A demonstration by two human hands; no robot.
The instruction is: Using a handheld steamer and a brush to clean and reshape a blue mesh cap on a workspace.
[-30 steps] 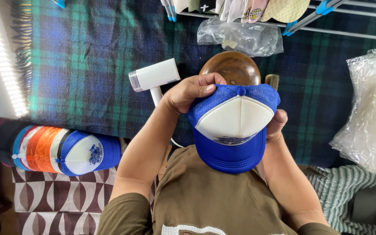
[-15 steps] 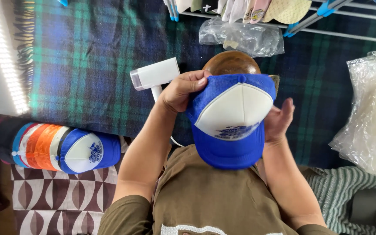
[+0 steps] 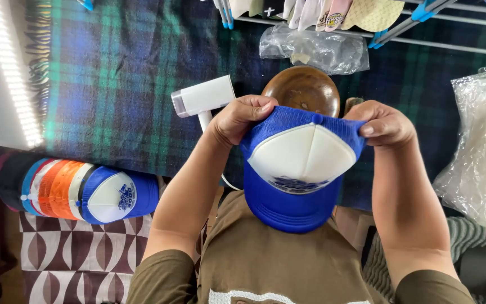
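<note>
Both hands grip a blue-and-white mesh-backed trucker cap by the blue mesh at its back: the left hand pinches one corner and the right hand the other, holding the cap between them above the dark green-and-blue plaid blanket. Just behind the cap sit a round brown wooden dome and a white handheld steamer. A row of stacked blue, white and orange caps lies at the left.
</note>
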